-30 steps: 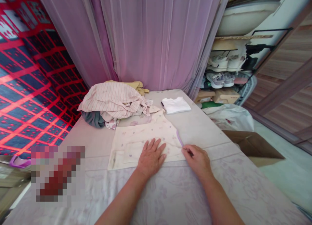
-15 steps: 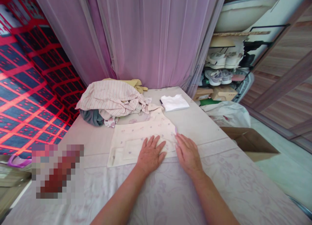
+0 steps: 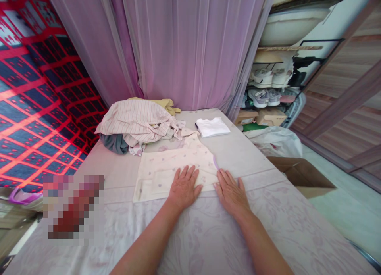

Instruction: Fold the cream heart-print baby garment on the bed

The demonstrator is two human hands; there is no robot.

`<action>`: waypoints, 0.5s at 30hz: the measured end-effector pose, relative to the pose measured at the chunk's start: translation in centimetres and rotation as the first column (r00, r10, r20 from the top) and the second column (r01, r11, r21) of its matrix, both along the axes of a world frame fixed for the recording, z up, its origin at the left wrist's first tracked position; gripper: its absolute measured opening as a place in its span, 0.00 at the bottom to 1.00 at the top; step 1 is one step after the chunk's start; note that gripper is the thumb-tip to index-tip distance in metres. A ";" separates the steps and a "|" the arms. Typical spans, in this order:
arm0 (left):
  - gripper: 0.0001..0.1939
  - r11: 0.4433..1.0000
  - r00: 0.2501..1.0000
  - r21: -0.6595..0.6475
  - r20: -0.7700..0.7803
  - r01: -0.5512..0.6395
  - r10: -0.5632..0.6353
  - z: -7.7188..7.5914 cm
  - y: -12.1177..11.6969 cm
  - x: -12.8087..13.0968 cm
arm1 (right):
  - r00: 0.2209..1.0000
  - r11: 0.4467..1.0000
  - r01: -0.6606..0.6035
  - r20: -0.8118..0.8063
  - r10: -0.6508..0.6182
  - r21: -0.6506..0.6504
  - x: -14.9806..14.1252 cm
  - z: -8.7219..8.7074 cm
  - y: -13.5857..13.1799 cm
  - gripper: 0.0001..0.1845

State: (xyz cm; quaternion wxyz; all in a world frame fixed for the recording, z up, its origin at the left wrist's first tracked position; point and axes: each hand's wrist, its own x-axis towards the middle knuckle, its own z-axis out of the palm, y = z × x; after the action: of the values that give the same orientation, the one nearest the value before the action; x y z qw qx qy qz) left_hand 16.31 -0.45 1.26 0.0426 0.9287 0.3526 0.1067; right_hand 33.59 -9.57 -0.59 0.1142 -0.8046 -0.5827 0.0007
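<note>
A cream-coloured garment (image 3: 175,158) with small printed motifs and a purple edge on its right side lies spread on the bed, one part folded over. My left hand (image 3: 184,187) rests flat on its lower part with the fingers spread. At the garment's right lower edge lies my right hand (image 3: 232,192), palm down, its fingers stretched out and touching the cloth. Neither hand grips anything. Part of the garment is hidden under both hands.
A heap of clothes with a striped cloth (image 3: 137,118) on top lies at the back left. A folded white garment (image 3: 212,127) is at the back right. Beyond the right edge stand a cardboard box (image 3: 306,174) and a shoe rack (image 3: 270,84). Purple curtains (image 3: 193,49) hang behind.
My right hand has turned flatter, its thumb now apart from the fingers, and sits slightly lower and to the right. My left hand has stayed nearly in place on the garment.
</note>
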 end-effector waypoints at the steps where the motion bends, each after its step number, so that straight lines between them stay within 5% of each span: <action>1: 0.27 1.000 1.000 0.000 0.002 0.000 0.000 0.0 0.0 0.0 | 1.000 1.000 0.007 0.002 -0.007 0.002 0.0 0.2 0.0 0.26; 7: 0.27 1.000 1.000 -0.008 0.018 0.003 -0.003 0.0 -0.2 0.1 | 0.993 0.985 -0.094 0.086 0.082 0.142 -1.2 1.4 0.4 0.27; 10: 0.28 1.000 1.000 -0.010 0.010 -0.001 0.001 0.0 -0.2 0.0 | 0.981 0.981 -0.188 0.063 0.185 0.054 -2.1 1.2 0.7 0.27; 15: 0.29 0.999 0.999 -0.045 -0.034 -0.012 0.010 0.0 -0.1 0.1 | 0.993 0.988 -0.115 0.023 0.118 -0.100 -2.4 0.6 0.8 0.29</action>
State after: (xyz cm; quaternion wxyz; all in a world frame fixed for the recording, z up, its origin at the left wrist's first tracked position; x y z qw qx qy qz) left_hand 16.37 -0.54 1.30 0.0569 0.9272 0.3606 0.0834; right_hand 31.22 -8.78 0.02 0.0657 -0.7737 -0.6297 0.0246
